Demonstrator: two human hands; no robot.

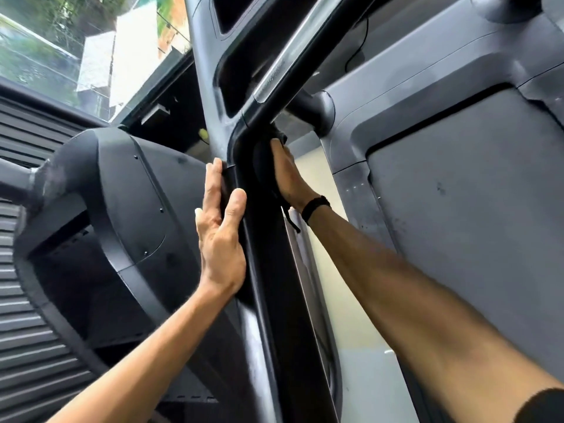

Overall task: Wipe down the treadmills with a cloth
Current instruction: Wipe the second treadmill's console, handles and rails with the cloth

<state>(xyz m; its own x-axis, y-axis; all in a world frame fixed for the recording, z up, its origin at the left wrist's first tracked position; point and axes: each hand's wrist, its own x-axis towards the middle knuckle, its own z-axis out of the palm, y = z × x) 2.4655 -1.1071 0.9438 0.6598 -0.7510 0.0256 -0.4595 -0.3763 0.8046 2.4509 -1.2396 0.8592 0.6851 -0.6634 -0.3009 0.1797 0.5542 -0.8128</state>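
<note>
Up against the dark upright post (268, 270) of a treadmill, near where it meets the handrail (290, 56) that runs off toward the top of the view, the right hand (285, 175) presses a dark cloth (262, 166) to the right-hand face of the post. Its fingers curl over the bunched cloth, and a loose strip of the fabric hangs below the wrist beside a black wristband (316, 209). The left hand (221, 230) lies flat and open on the opposite side of the same post, fingers straight and pointing up along it, thumb touching its front edge; it holds nothing and seems only to steady. The post's long axis runs from the lower middle of the view up to the joint, leaning slightly left as seen from the tilted camera, and the handrail carries on up and to the right. As for progress, the wiping is under way at the top of this post; no surface shows a clear wet or clean track, so what has already been covered cannot be told. By my reading, the round black housing (122, 193) to the left, the grey panels (457, 193) to the right and any other treadmills are left to do.
</note>
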